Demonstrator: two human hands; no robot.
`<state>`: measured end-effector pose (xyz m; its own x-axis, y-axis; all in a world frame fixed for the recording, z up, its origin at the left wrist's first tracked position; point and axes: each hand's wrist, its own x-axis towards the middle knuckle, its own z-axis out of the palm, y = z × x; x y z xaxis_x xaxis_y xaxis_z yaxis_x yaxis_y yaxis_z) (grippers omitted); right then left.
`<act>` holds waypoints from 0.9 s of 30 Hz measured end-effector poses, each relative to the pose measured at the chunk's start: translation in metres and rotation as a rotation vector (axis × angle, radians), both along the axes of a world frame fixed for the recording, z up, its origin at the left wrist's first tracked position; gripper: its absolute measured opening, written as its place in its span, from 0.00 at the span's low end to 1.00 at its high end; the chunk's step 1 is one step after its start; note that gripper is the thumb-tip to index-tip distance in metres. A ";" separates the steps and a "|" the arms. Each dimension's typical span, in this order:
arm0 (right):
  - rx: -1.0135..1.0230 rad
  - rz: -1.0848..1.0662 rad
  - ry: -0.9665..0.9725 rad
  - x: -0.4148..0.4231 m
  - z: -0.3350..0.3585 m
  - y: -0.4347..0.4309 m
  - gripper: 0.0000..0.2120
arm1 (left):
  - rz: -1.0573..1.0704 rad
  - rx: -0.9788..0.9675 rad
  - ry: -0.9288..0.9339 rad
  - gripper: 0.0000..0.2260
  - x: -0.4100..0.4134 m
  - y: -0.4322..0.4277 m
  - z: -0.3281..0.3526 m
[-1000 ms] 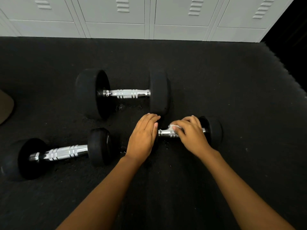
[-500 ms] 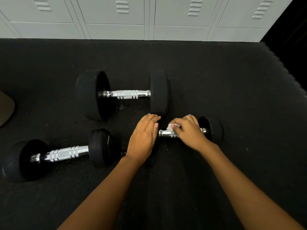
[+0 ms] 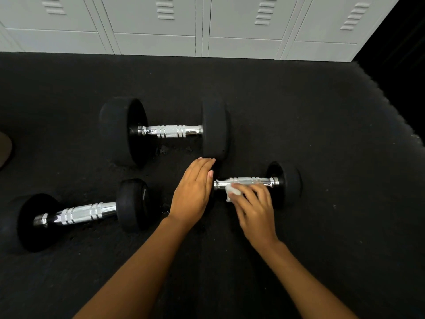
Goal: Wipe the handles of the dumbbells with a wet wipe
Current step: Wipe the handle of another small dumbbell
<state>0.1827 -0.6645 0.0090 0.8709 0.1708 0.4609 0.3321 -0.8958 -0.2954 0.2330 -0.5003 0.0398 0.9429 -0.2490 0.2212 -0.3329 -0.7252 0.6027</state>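
Three black dumbbells with chrome handles lie on the dark floor mat. The small right dumbbell point(image 3: 286, 183) is under my hands. My left hand point(image 3: 193, 194) lies flat over its left weight, which it hides. My right hand point(image 3: 253, 206) holds a crumpled white wet wipe point(image 3: 232, 191) against the near side of its chrome handle point(image 3: 246, 180). The large dumbbell point(image 3: 165, 131) lies behind, its right weight just beyond my left fingertips. A third dumbbell point(image 3: 78, 214) rests at the left, untouched.
Grey lockers point(image 3: 207, 24) line the far edge of the mat point(image 3: 322, 111). The mat's ragged right edge runs diagonally at the upper right. A tan object point(image 3: 4, 150) pokes in at the left border.
My right hand has slid back from the top of the handle to its near side with the wipe, and more chrome shows. The left hand stays on the weight.
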 end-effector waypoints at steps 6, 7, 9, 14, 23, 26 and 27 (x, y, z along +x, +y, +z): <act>0.147 -0.157 -0.091 -0.001 0.001 -0.027 0.08 | 0.009 -0.008 -0.006 0.22 0.001 -0.001 -0.001; 0.165 -0.135 -0.084 0.001 0.004 -0.024 0.08 | 0.009 -0.012 -0.005 0.22 0.001 -0.001 -0.002; 0.149 -0.049 -0.045 0.005 0.005 -0.012 0.07 | 0.008 -0.016 -0.002 0.22 0.002 -0.001 -0.004; 0.083 -0.012 0.017 0.010 0.003 -0.002 0.09 | 0.004 -0.008 -0.007 0.22 0.001 0.000 -0.002; 0.100 -0.075 0.070 0.012 0.005 -0.001 0.14 | 0.004 -0.013 -0.009 0.21 0.002 0.000 -0.002; 0.095 -0.072 0.083 0.015 0.007 -0.007 0.14 | 0.003 -0.016 -0.013 0.21 0.002 0.000 -0.002; 0.120 -0.084 0.100 0.018 0.010 -0.007 0.13 | 0.004 -0.015 -0.013 0.21 0.002 0.000 -0.003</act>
